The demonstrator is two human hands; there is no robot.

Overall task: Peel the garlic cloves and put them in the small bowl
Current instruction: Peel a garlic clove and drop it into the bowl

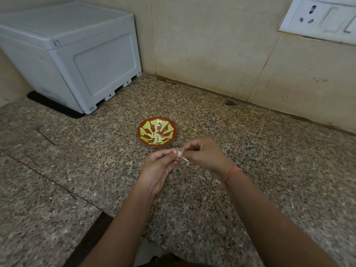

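Pinching garlic clove btw fingers

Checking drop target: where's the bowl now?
Head view, centre: the small bowl sits on counter, just beyond left hand and right hand, right of the grey box.

I see cloves in bowl on counter | left hand, right hand before it, clove between | box behind-left | socket on wall, right

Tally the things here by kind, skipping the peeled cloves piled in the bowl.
Small bowl: 1
Garlic clove, pinched by both hands: 1
Hands: 2 (left hand, right hand)
Grey box: 1
Black mat: 1
Wall socket plate: 1
Orange wristband: 1
Total: 8
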